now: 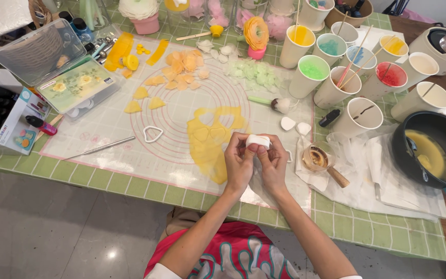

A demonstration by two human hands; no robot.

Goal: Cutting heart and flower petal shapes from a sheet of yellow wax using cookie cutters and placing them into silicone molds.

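Note:
My left hand [238,164] and my right hand [273,164] are pressed together over the near edge of a translucent mat with red rings [130,129]. Between their fingertips they hold a small white piece [258,141]. Just beyond the hands a thin yellow sheet [210,138] lies on the mat with heart-shaped holes cut out of it. A white heart-shaped cutter [153,134] rests to the left of the sheet. Yellow, orange and pale green cut petals [181,72] are spread over the far part of the mat.
Several paper cups of coloured wax [313,72] with sticks stand at the back right. A black pot of yellow liquid [432,152] sits at the right on white paper. A metal tool [101,148], a clear lidded box [52,67] and a box of small bottles [1,113] lie at the left.

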